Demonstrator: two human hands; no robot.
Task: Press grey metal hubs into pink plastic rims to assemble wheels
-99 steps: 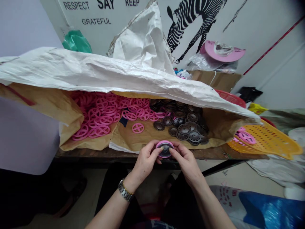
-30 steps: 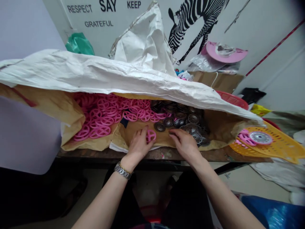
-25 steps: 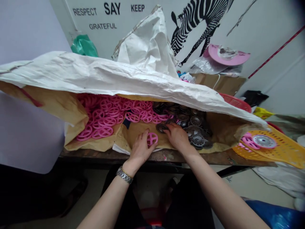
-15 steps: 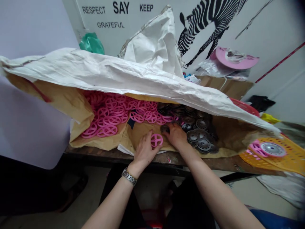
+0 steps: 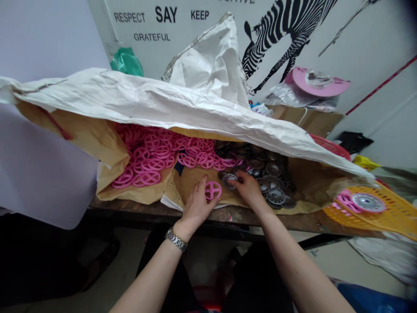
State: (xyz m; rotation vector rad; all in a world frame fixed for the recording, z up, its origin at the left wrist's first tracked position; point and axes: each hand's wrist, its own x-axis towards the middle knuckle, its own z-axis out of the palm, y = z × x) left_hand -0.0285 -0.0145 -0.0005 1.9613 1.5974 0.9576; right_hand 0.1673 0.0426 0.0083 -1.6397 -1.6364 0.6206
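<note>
My left hand point(image 5: 198, 201), with a metal watch point(image 5: 176, 239) at the wrist, has its fingers closed around the edge of a pink spoked wheel point(image 5: 213, 190). Just to the right, my right hand point(image 5: 248, 188) pinches a silver-grey slotted disc point(image 5: 230, 181) by its right edge. Both hands are low over the brown paper lining point(image 5: 192, 177) of a large open sack. Behind them lies a heap of pink wheels point(image 5: 156, 152). A pile of grey discs point(image 5: 275, 191) sits beside my right hand, partly shaded by the sack.
The sack's white edge point(image 5: 163, 100) arches over the heaps. A worn wooden table edge point(image 5: 137, 212) runs along the front. At right, a yellow perforated basket point(image 5: 397, 213) holds a pink wheel with a silver disc point(image 5: 368, 202) on it. A pink cap point(image 5: 321, 82) lies behind.
My right hand has drawn back slightly to the right and now shows a silver-grey disc tilted up in its fingers. My left hand stays on the pink wheel.
</note>
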